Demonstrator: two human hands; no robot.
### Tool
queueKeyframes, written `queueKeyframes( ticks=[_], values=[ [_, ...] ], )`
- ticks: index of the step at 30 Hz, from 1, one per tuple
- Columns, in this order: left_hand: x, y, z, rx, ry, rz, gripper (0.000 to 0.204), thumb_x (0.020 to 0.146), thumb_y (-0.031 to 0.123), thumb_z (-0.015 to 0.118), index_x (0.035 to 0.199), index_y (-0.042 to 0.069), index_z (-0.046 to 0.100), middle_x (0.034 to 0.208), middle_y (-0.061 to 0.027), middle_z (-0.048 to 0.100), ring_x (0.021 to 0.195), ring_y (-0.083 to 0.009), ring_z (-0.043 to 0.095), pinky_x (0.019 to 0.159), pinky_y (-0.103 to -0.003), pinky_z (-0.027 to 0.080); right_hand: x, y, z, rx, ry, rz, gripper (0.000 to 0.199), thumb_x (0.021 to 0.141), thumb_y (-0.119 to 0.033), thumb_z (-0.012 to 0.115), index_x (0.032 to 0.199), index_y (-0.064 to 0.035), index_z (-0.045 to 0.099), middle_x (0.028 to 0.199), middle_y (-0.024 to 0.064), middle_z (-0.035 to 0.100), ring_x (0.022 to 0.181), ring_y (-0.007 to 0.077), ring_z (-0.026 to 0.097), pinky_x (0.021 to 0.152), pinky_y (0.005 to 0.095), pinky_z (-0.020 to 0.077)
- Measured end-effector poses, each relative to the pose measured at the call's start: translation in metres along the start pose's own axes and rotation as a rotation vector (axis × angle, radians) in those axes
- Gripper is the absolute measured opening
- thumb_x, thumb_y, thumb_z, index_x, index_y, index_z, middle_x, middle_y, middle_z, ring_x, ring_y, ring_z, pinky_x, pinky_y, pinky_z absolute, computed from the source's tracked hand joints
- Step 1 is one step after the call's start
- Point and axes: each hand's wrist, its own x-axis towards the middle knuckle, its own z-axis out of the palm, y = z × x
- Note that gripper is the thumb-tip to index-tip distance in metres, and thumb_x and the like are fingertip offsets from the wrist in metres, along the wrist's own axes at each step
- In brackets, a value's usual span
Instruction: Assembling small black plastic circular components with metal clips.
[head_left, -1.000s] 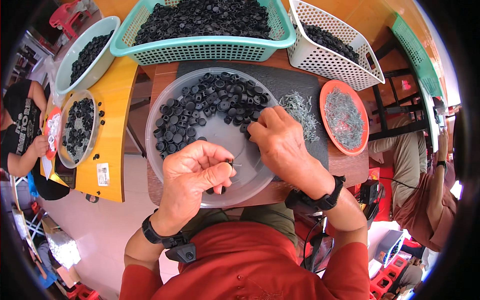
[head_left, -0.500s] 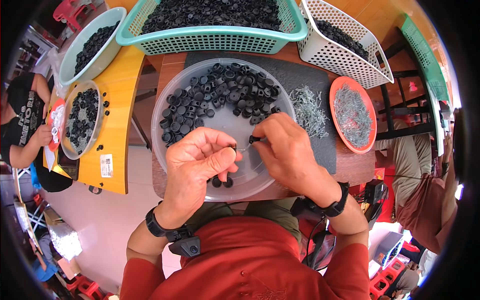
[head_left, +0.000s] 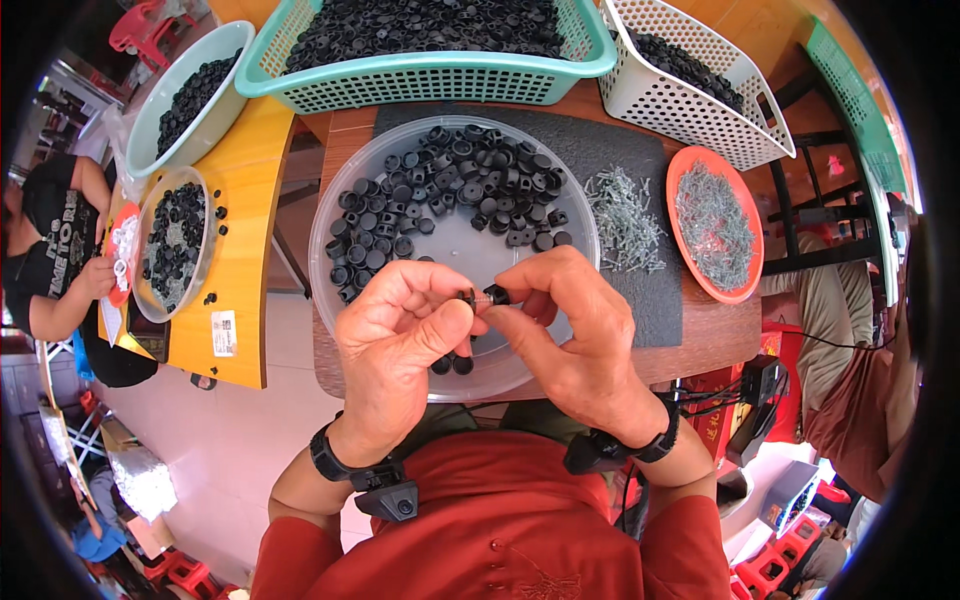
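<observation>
While hands [head_left: 578,330] pinch black caps [head_left: 498,294], screw [head_left: 482,299] between

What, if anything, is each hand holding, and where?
Left hand: small dark part, pinched by its body, screw protruding. Right hand: black cap, likewise pinched by its body. Exact contact spots hidden.

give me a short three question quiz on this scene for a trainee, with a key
1. True or false: loose silvery screws lie on the dark mat, right of the clear round tub.
2. What colour is the perforated basket nearest the orange plate: A) teal, B) white, C) yellow?
3. What does the right hand pinch, close to the left hand?

Key: 1. True. 2. B. 3. A small black plastic cap.
</observation>
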Motion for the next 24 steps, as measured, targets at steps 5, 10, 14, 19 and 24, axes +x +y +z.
queueKeyframes(
  ticks=[5, 10, 14, 19, 24],
  values=[
    [0.0, -0.001, -0.001, -0.029, 0.006, -0.004, 0.023, 0.083, 0.013, 0.067, 0.097, -0.002, 0.056, 0.088, -0.0112, 0.064, 0.073, -0.015, 0.061, 0.061, -0.024, 0.048, 0.0, 0.001, -0.001, 0.043, -0.021, 0.025, 0.02, 0.072, 0.005, 0.068, 0.089, -0.0007, 0.059, 0.079, 0.0083, 0.056, 0.067, 0.0201, 0.056, 0.053, 0.0292, 0.0465],
    [0.001, -0.002, -0.008, -0.155, -0.038, -0.104, 0.023, 0.085, 0.015, 0.065, 0.098, -0.002, 0.056, 0.088, -0.0141, 0.065, 0.071, -0.0174, 0.062, 0.059, -0.026, 0.048, -0.004, -0.002, -0.001, 0.25, -0.083, 0.148, 0.022, 0.073, 0.006, 0.066, 0.094, 0.0004, 0.06, 0.086, 0.0088, 0.06, 0.072, 0.0171, 0.058, 0.058, 0.0276, 0.0472],
    [0.0, -0.002, -0.009, -0.223, -0.057, -0.108, 0.024, 0.085, 0.014, 0.065, 0.099, -0.002, 0.055, 0.088, -0.0152, 0.065, 0.07, -0.0182, 0.063, 0.059, -0.027, 0.048, -0.004, -0.004, -0.002, 0.253, -0.07, 0.104, 0.025, 0.073, 0.008, 0.065, 0.097, 0.0011, 0.061, 0.088, 0.0093, 0.061, 0.073, 0.017, 0.059, 0.06, 0.0271, 0.0475],
    [0.001, -0.003, -0.008, -0.248, -0.07, -0.1, 0.024, 0.084, 0.014, 0.066, 0.099, -0.002, 0.056, 0.089, -0.015, 0.065, 0.071, -0.0182, 0.063, 0.059, -0.026, 0.049, -0.009, -0.005, 0.0, 0.317, 0.005, 0.188, 0.027, 0.073, 0.01, 0.064, 0.098, 0.0016, 0.061, 0.087, 0.0091, 0.06, 0.076, 0.016, 0.059, 0.064, 0.0257, 0.0481],
    [-0.002, -0.001, -0.005, -0.103, -0.041, -0.031, 0.023, 0.083, 0.013, 0.067, 0.099, -0.001, 0.057, 0.089, -0.0107, 0.064, 0.072, -0.0144, 0.061, 0.06, -0.024, 0.048, -0.01, -0.005, -0.002, 0.359, 0.026, 0.162, 0.027, 0.074, 0.01, 0.063, 0.1, 0.0012, 0.061, 0.086, 0.0067, 0.06, 0.077, 0.0136, 0.058, 0.066, 0.0246, 0.0483]
  ],
)
